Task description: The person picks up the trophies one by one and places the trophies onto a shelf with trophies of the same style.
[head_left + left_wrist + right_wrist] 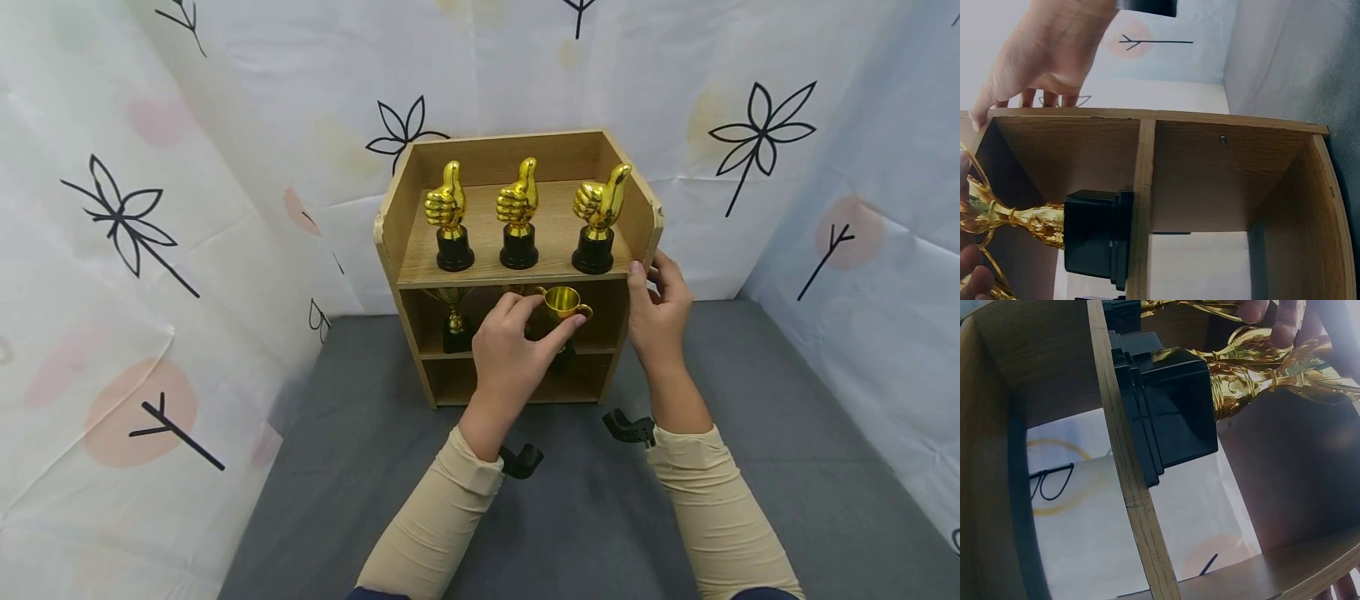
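My left hand [510,350] pinches a gold trophy cup [562,302] between thumb and fingers, near its handles. The cup's black base [1094,240] stands on the middle shelf board, at the right end of that compartment. My right hand [660,312] grips the right side of the wooden shelf [525,277], its thumb at the front edge. A second trophy cup [453,321] stands at the left of the same compartment. Between them, my left hand hides most of whatever gold piece shows there.
On the top board stand three gold thumbs-up trophies: left [447,217], middle [518,212] and right [598,217]. Below the cups is a lower compartment [450,383]. The shelf stands on a grey tabletop [360,467], with patterned white cloth [300,100] behind and at both sides.
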`<state>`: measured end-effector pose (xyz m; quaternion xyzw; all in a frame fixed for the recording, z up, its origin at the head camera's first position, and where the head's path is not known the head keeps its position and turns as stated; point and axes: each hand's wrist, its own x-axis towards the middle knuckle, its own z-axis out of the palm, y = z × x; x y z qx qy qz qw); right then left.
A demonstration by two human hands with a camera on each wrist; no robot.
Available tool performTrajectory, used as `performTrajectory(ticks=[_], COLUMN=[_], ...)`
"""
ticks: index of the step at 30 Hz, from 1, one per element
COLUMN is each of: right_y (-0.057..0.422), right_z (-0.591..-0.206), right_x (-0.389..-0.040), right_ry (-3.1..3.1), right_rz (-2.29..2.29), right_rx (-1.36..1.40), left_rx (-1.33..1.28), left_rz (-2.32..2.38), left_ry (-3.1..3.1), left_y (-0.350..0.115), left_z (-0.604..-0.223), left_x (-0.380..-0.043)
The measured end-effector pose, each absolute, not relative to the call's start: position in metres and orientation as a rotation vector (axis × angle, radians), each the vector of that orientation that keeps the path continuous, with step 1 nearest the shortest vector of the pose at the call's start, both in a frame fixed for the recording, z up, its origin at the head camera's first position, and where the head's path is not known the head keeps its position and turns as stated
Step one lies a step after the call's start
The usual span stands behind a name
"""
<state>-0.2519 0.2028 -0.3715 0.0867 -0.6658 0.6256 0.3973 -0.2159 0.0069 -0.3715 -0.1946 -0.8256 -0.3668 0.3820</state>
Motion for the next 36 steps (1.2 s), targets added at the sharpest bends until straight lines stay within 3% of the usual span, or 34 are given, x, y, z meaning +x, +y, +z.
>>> performTrajectory(ticks=[36], right_y=[0.203], right_z=[-0.372], right_x=[-0.251], right_ry=[-1.691], right_rz=[1.604], right_rx=[0.224], left_rx=[-0.530], left_rz=[-1.120], left_ry=[-2.052], left_y=[0.023], left_z=[-0.380], left_x=[-0.231])
